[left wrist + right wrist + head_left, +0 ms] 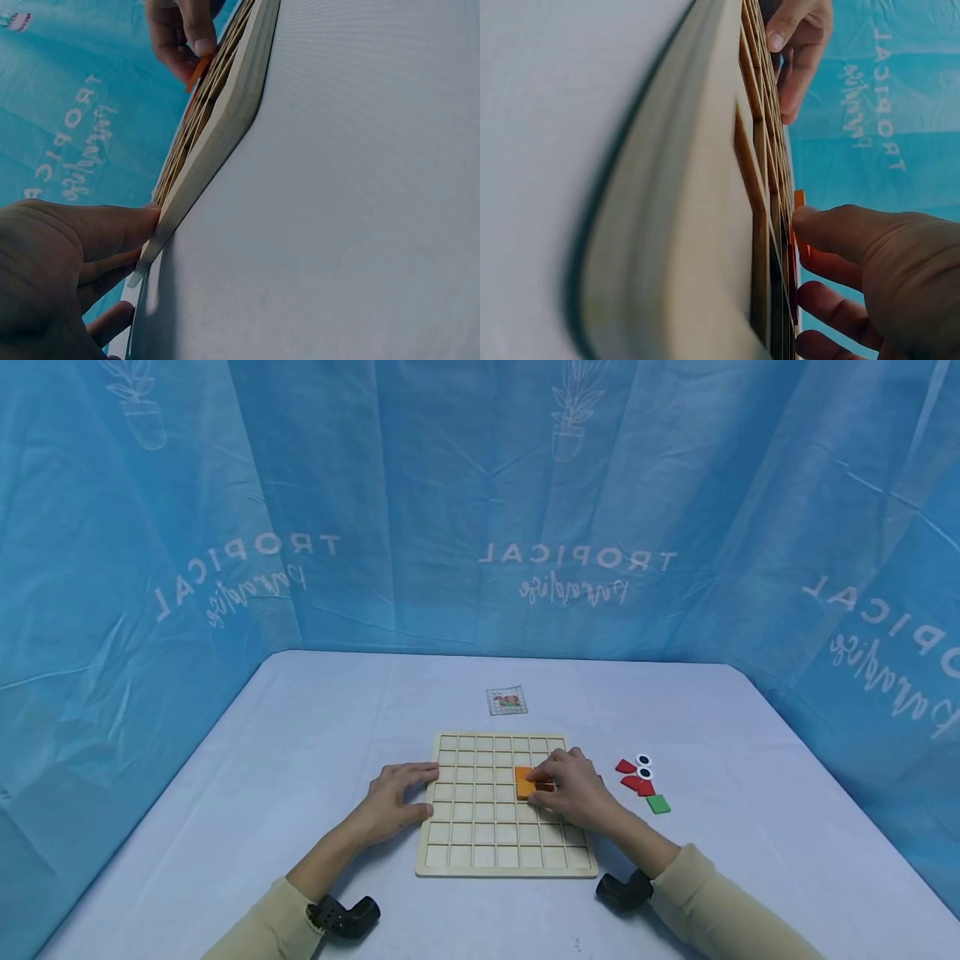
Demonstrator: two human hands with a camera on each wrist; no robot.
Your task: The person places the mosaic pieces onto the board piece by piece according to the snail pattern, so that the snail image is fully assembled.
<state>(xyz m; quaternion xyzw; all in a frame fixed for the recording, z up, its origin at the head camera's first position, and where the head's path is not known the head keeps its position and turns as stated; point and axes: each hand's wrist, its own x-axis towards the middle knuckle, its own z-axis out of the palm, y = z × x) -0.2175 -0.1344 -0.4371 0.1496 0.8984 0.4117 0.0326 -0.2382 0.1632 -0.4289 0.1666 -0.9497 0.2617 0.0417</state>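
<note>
A pale wooden board (pixel 462 835) with a raised grid of square cells lies on the table. My left hand (pixel 393 797) rests at its left edge, fingers extended and thumb apart; the left wrist view shows that thumb (pixel 124 229) against the rim. Over the right half of the board, my right hand (pixel 573 789) pinches an orange tile (pixel 523 783) between thumb and fingers. The tile stands slightly proud of the grid in the left wrist view. Red pieces (pixel 544 786) sit in cells beneath the right hand, partly hidden by it.
Right of the board lie several loose red pieces (pixel 632 783), black-and-white round pieces (pixel 644 773) and a green square tile (pixel 657 804). Behind the board is a small gridded picture card (pixel 507 700). Blue printed curtains (pixel 450 485) surround the white table (pixel 337 710).
</note>
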